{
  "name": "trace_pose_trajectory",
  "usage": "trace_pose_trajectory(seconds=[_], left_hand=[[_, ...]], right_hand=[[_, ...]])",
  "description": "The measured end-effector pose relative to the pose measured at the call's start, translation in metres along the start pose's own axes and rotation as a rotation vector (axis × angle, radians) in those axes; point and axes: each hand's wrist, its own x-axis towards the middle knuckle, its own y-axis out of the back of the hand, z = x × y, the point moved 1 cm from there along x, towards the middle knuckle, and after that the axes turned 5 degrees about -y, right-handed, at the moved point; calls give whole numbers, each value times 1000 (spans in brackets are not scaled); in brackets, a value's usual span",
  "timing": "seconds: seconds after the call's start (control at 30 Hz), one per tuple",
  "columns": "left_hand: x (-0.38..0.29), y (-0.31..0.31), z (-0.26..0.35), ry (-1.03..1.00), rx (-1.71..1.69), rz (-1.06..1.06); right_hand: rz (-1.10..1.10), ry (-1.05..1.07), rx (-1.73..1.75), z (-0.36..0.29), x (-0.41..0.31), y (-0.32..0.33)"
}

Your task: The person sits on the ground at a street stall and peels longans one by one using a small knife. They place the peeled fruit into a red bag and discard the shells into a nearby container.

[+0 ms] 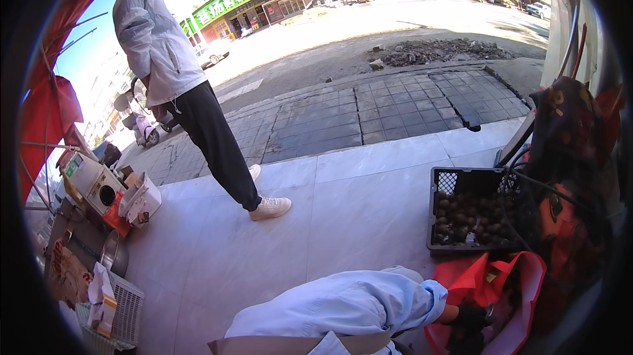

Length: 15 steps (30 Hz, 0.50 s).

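My left hand (472,316), in a black glove below a rolled light blue sleeve, is over an open red bag (531,281) at the lower right. A small metal tool (489,311) shows at its fingers; its kind is unclear. Just below, a dark gloved shape (465,341) inside the bag appears to be my right hand; its fingers are not distinct. Behind the bag stands a black plastic crate (440,248) holding many round dark brown items (460,219), perhaps fruit or nuts.
A person (158,43) in a white jacket stands on the pale tiled floor. Dark cables (549,187) hang over the crate's right side. At left are a white basket (128,305), a metal bowl (116,253) and a white box (148,199). Paving and a street lie beyond.
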Motion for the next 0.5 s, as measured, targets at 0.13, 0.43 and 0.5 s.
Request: trace_pose_trajectory(seconds=[0.13, 0.43, 0.5], left_hand=[[-12, 19, 22, -132, 639, 169], [-34, 49, 53, -427, 401, 395], [-29, 49, 54, -328, 564, 397]], right_hand=[[-3, -15, -28, 2, 2, -1], [19, 0, -105, 3, -5, -6], [61, 14, -129, 13, -15, -4]])
